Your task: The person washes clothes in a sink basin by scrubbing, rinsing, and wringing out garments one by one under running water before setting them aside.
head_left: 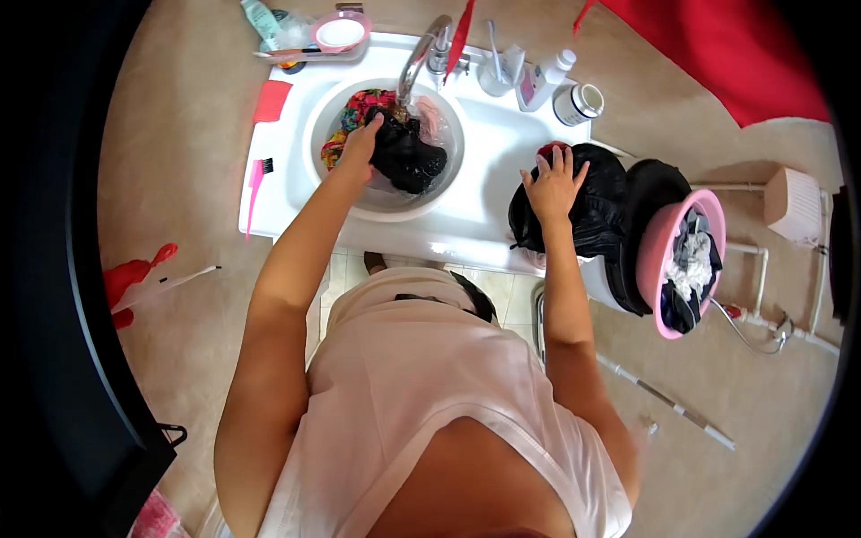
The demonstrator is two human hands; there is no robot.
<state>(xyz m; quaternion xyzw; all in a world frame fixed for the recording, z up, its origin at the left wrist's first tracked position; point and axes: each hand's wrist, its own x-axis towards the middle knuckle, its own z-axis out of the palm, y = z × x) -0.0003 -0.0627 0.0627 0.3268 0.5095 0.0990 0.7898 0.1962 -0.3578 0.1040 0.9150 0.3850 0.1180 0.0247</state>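
Observation:
In the head view, my left hand [360,148] reaches into a round white basin [316,134] in the sink, its thumb and fingers closed on a wet black garment [408,160]. Beside that garment lie a colourful patterned cloth [366,104] and a pale pink cloth [430,121], both in the water. A metal faucet [421,58] arches over the basin. Fingers spread, my right hand [554,186] rests on a heap of black clothing [601,202] at the sink's right end. A bit of red shows behind its fingertips.
A pink tub [716,215] of black and white clothes stands right of the heap. Along the sink's back are a cup with a toothbrush [496,72], a white bottle [545,81] and a jar [578,105]. A pink tint brush [257,193] lies left; red fabric [726,58] hangs upper right.

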